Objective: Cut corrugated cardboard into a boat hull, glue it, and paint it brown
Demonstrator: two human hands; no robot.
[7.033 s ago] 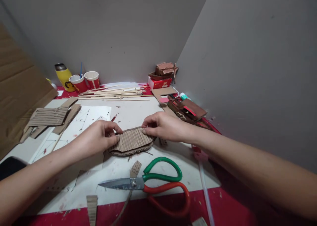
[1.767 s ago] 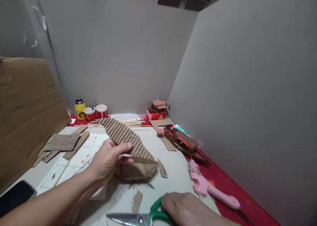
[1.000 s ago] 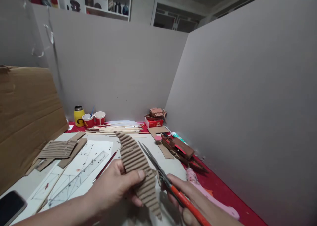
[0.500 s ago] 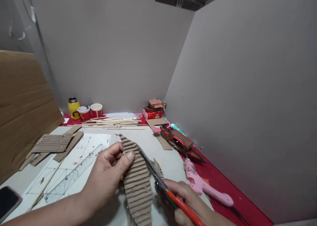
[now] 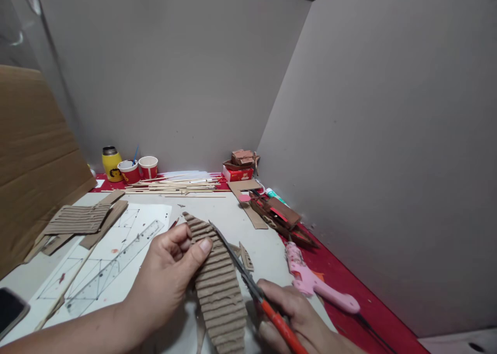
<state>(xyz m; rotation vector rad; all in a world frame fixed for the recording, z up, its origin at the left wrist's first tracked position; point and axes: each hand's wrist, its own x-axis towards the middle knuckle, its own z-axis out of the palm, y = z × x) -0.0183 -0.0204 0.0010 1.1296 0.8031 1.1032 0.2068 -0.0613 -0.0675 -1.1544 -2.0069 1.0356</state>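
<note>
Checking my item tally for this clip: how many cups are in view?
2. The first cup, with a blue stick in it, stands beside the yellow bottle; the second cup is just right of it. Any behind the large cardboard at left would be hidden.

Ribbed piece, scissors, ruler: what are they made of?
Ribbed piece: corrugated cardboard, matte brown, ridges exposed. Scissors: dull grey metal blades, probably steel; the orange handle looks like smooth plastic or a coating. Ruler: probably clear plastic, smooth; drawn lines show through.

Held cardboard (image 5: 220, 297), lower end out of view
</note>
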